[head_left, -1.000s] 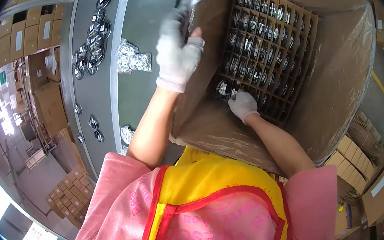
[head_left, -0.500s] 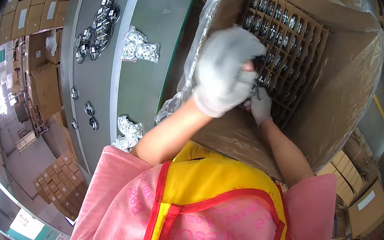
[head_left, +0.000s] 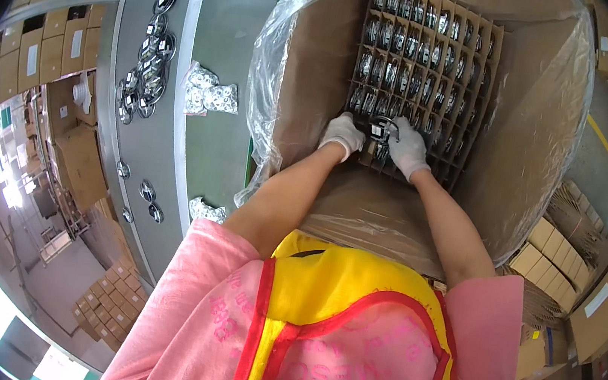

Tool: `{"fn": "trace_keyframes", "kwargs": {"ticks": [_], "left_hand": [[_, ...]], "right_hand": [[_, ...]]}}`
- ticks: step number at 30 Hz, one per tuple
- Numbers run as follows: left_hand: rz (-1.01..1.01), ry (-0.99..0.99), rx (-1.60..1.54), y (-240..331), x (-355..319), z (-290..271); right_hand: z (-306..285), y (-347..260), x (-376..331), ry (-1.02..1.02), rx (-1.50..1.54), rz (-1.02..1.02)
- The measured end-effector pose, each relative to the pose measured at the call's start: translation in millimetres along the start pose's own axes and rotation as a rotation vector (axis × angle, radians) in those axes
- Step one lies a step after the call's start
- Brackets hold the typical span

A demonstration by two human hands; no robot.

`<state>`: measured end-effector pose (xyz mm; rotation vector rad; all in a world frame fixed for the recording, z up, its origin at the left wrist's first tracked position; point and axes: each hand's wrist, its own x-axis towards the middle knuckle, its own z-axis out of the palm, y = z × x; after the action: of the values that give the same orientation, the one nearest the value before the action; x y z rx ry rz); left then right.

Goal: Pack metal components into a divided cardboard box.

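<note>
Inside a large lined carton, a cardboard divider grid (head_left: pixel 496 62) holds rows of round black-and-silver metal parts (head_left: pixel 413 45) standing on edge in its slots. One round metal part (head_left: pixel 379 131), with a pale label, is at the grid's near row between my gloved hands. My right hand (head_left: pixel 408 150) is closed, its fingers and thumb gripping that part's right rim. At its left side, my left hand (head_left: pixel 343 135) has curled fingers against a dark shape at the near-left slots. The fingertips are partly hidden, so what they grip is unclear.
Clear plastic film (head_left: pixel 267 71) drapes over the walls of the carton (head_left: pixel 529 119). To the left runs a grey conveyor (head_left: pixel 161 237) carrying loose round parts (head_left: pixel 153 69). Bags of small silver pieces (head_left: pixel 212 94) lie on the green strip. Stacked cartons (head_left: pixel 108 299) stand farther off.
My left hand, blurred and raised before, has come down to the grid beside the right hand. The labelled round part now shows between them. The whole view has shifted slightly.
</note>
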<state>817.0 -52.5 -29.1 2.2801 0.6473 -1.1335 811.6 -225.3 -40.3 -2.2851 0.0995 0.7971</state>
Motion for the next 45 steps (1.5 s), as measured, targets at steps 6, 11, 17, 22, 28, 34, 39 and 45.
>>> {"fn": "trace_keyframes", "kwargs": {"ticks": [6, 11, 17, 22, 28, 34, 39, 45], "left_hand": [[0.079, -0.095, 0.301, 9.6, -20.3, -1.3], [0.304, 0.138, -0.033, -0.9, 2.5, 3.5], [0.431, -0.071, 0.105, 16.5, -2.0, 6.6], [0.356, 0.155, 0.084, -13.9, 24.9, 14.3], [0.246, -0.082, 0.161, 5.4, 16.1, -1.6], [0.544, -0.363, 0.736, -43.5, 42.8, 4.8], [0.272, -0.393, -0.090, 2.1, 12.7, -10.0], [0.197, 0.050, 0.114, -28.3, 41.1, 2.2]], "right_hand": [[6.3, 25.1, 12.3, -0.053, 0.023, -0.031], [-8.0, 15.9, 13.5, -0.149, 0.516, 0.213], [19.4, 36.1, 12.4, -0.052, 0.300, -0.051], [6.8, 9.6, -8.4, 0.112, 0.031, -0.042], [32.6, 19.7, -6.5, -0.280, -0.404, 0.112], [21.7, 13.1, -5.7, -0.154, -0.222, 0.044], [-5.6, -12.0, -17.8, -0.306, 0.428, 0.197], [8.5, 5.6, -10.1, -0.247, 0.396, 0.356]]}}
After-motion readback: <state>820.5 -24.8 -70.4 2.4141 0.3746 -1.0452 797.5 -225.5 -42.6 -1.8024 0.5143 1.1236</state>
